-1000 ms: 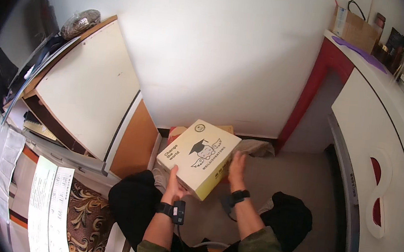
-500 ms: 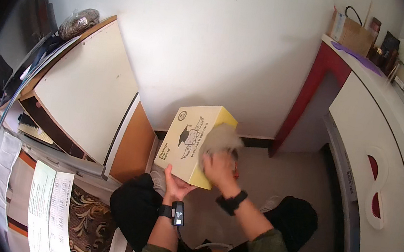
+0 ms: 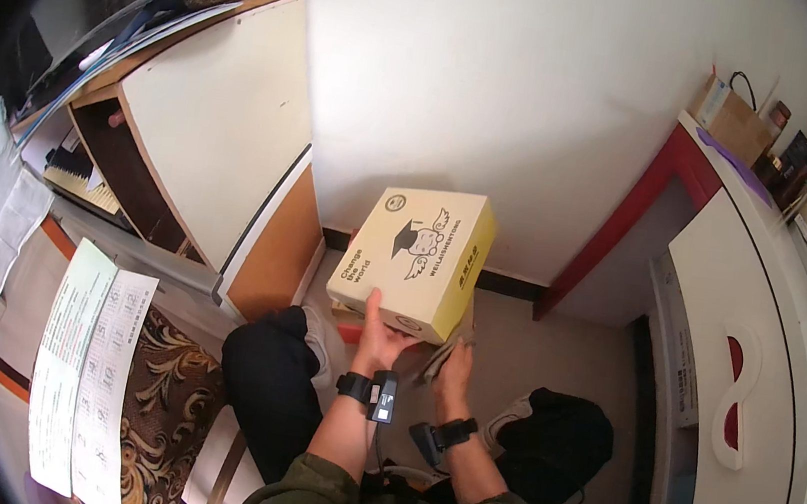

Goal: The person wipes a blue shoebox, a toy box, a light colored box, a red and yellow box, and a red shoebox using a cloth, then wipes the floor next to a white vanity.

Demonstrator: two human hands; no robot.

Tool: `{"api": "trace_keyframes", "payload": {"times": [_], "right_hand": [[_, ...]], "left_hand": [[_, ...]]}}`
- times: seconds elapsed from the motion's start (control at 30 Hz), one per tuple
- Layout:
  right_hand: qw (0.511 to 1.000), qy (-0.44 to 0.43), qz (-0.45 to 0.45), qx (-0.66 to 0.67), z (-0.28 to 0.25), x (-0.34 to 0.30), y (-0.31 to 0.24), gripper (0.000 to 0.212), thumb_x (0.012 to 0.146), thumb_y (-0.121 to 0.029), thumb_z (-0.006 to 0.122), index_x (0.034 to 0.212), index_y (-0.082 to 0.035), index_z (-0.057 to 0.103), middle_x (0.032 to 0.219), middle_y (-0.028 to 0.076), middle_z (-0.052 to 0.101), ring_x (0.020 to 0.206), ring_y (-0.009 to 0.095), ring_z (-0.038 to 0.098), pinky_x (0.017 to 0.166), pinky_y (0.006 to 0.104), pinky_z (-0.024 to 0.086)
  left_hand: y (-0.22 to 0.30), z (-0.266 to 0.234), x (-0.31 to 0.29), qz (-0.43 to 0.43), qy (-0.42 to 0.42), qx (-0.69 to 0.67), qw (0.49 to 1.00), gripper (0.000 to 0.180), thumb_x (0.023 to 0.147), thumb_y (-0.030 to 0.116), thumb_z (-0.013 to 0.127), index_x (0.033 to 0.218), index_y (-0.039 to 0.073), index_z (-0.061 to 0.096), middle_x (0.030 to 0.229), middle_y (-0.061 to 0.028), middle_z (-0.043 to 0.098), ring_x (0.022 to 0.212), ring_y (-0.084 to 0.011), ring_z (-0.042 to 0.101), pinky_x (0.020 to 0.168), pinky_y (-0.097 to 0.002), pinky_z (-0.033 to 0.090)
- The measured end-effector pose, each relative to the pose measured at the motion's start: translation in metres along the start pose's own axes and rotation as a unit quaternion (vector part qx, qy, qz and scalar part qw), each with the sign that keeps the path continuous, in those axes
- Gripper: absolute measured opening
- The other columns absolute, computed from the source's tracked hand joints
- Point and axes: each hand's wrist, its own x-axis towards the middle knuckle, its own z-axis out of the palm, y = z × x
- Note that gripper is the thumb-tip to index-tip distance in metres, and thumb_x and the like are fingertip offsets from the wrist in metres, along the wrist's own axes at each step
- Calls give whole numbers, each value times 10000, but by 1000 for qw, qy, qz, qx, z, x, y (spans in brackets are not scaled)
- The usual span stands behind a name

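A cream cardboard box (image 3: 386, 275) with a yellow side and a cartoon drawing on its top is in front of me. My left hand (image 3: 381, 338) grips its near edge, thumb on the top face and the other fingers mostly hidden underneath. By the box's near right corner, my right hand (image 3: 454, 371) is closed on a grey-brown cloth (image 3: 441, 355), which hangs against or just below the yellow side. Something red (image 3: 347, 330) shows under the box's left near edge; most of it is hidden.
To the left stands a white and orange cabinet (image 3: 213, 118) with an open compartment. A patterned cushion (image 3: 166, 394) and a folded printed sheet (image 3: 91, 375) are nearer me. A white drawer unit (image 3: 740, 344) with a red-edged frame stands on the right. The wall (image 3: 474, 89) rises behind the box.
My right hand has brought the cloth from the box's yellow side down to its near right corner. The box has turned, its top now facing up more. The view has shifted.
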Motion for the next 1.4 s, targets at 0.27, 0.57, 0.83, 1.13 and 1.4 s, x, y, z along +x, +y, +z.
{"api": "trace_keyframes", "payload": {"times": [0.27, 0.57, 0.83, 1.13, 1.4], "right_hand": [[980, 193, 49, -1, -25, 37, -1, 491, 854, -285, 422, 1226, 12, 300, 1195, 141, 391, 1038, 245, 419, 862, 327, 344], [980, 183, 34, 74, -59, 78, 11, 495, 869, -294, 388, 1242, 16, 286, 1233, 154, 356, 1089, 244, 387, 872, 322, 344], [951, 48, -6, -305, -38, 34, 67, 571, 881, -362, 281, 1294, 11, 150, 1358, 206, 62, 1256, 334, 56, 1010, 368, 111], [880, 22, -285, -378, -16, 34, 25, 232, 789, -145, 422, 929, 34, 469, 950, 196, 475, 843, 374, 436, 754, 425, 350], [967, 119, -62, -216, -68, 134, 26, 527, 868, -327, 348, 1249, 19, 239, 1284, 182, 254, 1145, 316, 305, 934, 382, 274]], "left_hand": [[-38, -53, -1, -137, 116, 189, 966, 830, 670, 643, 492, 1272, 133, 233, 1256, -116, 263, 1030, -369, 342, 834, -479, 325], [-4, -93, 42, -95, 123, 268, 951, 728, 669, 634, 492, 1209, 163, 361, 1181, -38, 397, 959, -182, 376, 792, -402, 294], [-87, -27, 34, -38, 28, 312, 949, 636, 808, 398, 476, 1277, 34, 247, 1312, -80, 249, 1188, -212, 212, 966, -361, 184], [-61, -64, 62, -93, 10, 147, 985, 502, 769, 279, 557, 1192, 118, 341, 1084, -63, 481, 968, -217, 469, 799, -372, 376], [-69, -52, 51, -83, 64, 214, 971, 613, 699, 291, 628, 1199, 196, 287, 1124, -27, 420, 991, -193, 414, 759, -373, 364]]}}
